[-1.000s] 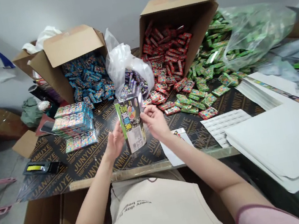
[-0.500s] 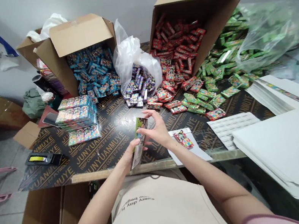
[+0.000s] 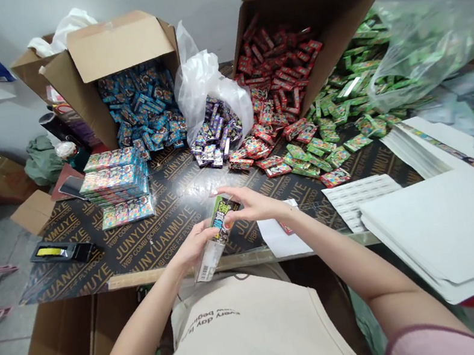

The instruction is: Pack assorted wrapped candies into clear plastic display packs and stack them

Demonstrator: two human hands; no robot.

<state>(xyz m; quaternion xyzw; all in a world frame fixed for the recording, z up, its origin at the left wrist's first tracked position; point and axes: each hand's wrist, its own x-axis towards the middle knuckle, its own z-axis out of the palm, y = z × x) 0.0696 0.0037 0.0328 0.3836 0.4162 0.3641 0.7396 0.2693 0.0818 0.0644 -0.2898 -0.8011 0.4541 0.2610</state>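
Note:
In front of my body, near the table's front edge, I hold a long flat printed carton at a slant. Its face is green, black and multicoloured, and a whitish end with a barcode points toward me. My left hand is closed round its lower half, thumb on the printed face. At the far end my right hand grips it, with the thumb on the face and fingers over the top edge. Under my right forearm a white sheet lies on the table, and a red packet on it is mostly hidden.
Cardboard boxes spill blue packets and red packets. Purple packets sit in a plastic bag between them; green packets are heaped at right. A stack of wrapped packs, a tape dispenser and white card sheets flank me.
The carton has turned so that its printed face shows more, and its near end has shifted left and toward me. My right forearm now covers most of the red packet. The view has shifted slightly.

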